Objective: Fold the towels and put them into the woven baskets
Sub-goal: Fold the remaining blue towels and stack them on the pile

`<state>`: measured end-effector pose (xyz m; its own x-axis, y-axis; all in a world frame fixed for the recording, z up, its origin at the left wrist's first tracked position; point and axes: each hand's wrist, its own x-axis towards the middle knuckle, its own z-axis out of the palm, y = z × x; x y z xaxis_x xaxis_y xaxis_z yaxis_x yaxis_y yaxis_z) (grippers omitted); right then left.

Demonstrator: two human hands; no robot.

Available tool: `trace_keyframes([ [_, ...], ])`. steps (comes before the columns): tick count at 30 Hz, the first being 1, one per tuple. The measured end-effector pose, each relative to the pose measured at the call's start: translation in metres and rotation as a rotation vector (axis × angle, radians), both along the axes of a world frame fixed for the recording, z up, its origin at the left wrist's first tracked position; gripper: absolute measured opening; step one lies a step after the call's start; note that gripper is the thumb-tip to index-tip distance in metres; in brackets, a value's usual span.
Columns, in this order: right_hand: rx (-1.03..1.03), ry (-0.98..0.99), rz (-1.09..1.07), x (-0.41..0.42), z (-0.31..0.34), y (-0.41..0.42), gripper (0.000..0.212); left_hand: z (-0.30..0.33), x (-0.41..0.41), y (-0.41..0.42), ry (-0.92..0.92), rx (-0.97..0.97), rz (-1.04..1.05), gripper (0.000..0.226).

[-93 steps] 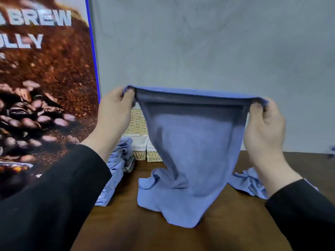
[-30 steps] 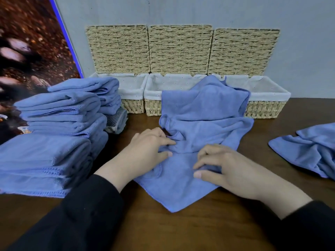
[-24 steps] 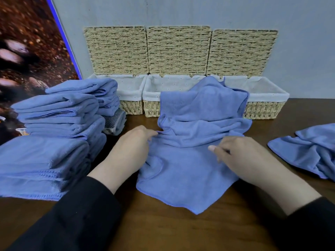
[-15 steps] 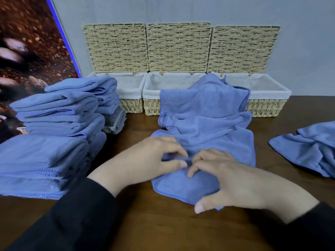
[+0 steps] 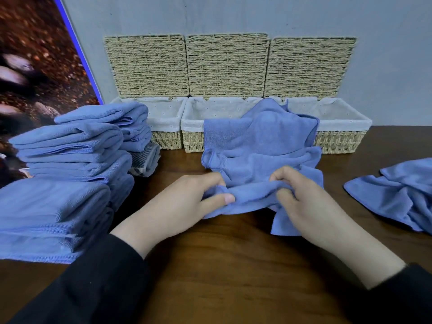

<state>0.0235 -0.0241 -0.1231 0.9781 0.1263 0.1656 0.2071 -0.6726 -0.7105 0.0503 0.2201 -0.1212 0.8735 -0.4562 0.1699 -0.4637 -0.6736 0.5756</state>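
The blue towel drapes over the middle basket and the right basket, hiding part of each front wall. The left hand and right hand bury most fingers in its folds. A towel stack covers the left basket's near corner. A loose towel is cut off at the right edge.

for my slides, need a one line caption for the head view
Both hands, left hand and right hand, pinch a blue towel before three open woven baskets.
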Motion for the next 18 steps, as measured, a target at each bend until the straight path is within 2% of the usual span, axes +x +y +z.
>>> trace_keyframes([
  [2,0.020,0.031,0.003,-0.003,0.005,0.000,0.010,0.001,-0.003,-0.002,-0.059,-0.123,0.094,0.038],
  [5,-0.201,0.101,-0.002,-0.006,0.007,0.002,0.022,0.003,-0.002,-0.005,-0.098,-0.317,0.203,0.046],
  [7,-0.274,0.032,-0.046,-0.004,0.007,0.004,0.019,0.003,0.000,-0.005,-0.110,-0.396,0.267,0.042],
  [11,-0.266,-0.101,-0.132,-0.001,0.010,-0.004,0.027,0.006,0.000,-0.003,-0.174,-0.443,0.384,0.027],
  [16,-0.222,-0.308,-0.266,0.001,0.017,-0.027,0.040,0.007,0.007,0.007,-0.270,-0.486,0.527,0.030],
  [18,-0.137,-0.269,-0.298,0.003,0.018,-0.034,0.041,0.006,0.009,0.007,-0.249,-0.480,0.529,0.031],
])
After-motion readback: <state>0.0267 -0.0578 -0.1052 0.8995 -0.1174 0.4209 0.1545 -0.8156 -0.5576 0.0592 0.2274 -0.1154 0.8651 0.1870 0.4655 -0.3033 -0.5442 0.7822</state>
